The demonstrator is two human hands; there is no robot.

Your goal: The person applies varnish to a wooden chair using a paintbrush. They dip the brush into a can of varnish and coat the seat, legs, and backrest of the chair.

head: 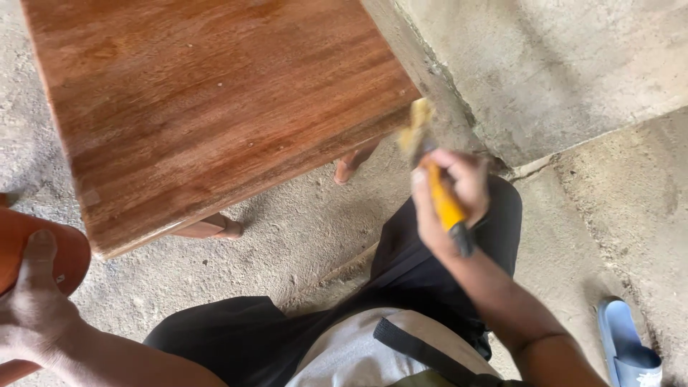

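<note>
Head view shows a person who looks down at a wooden counter (208, 107) with a reddish-brown, glossy top. The counter stands on a grey concrete floor (595, 215), and two of its legs are visible below the front edge.

The right hand (448, 201) is clenched around a paintbrush (433, 172) with a yellow handle and a dark end. The handle lies across the palm, and the fingers wrap over it. The bristles of the paintbrush are pale yellow and a little blurred; they are at the right front corner of the counter, touching its edge or just beside it, I cannot tell which.

The left hand (32, 304) is at the lower left edge of the picture. Its grip is closed on a reddish-brown rounded wooden piece (54, 247), with the thumb resting on top of it. Only part of this piece is in the picture, so its full shape is not clear.

Between the two arms are the person's legs in black trousers (287, 330), and a grey garment with a dark strap (416, 351) is at the bottom. A light blue slipper (627, 347) lies on the floor at the lower right corner, well apart from the counter. No packages, labels or signs are visible.
</note>
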